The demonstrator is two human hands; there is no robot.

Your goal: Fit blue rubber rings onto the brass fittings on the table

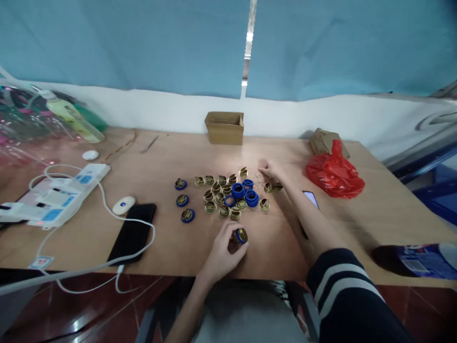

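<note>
My left hand [220, 251] is closed near the front table edge, thumb and fingers around a round gold-coloured knob [242, 235] with a blue ring on it. Farther back on the right, my right hand [273, 170] has its fingertips pinched together at a scatter of small, thin shiny pieces [257, 181]; whatever it may hold is too small to make out. Several gold knobs [216, 187] with raised bars lie between and beyond my hands. Loose blue rings [252, 198] are stacked among them. Three knobs fitted with blue rings [187, 216] form a column on the left.
An open cardboard box [225, 133] stands by the wall. Right of my arm are a red plastic bag [335, 174], a phone [311, 199] and a bottle [421, 261]. Leftward lie a black phone [133, 233], white cables and a power strip [67, 197].
</note>
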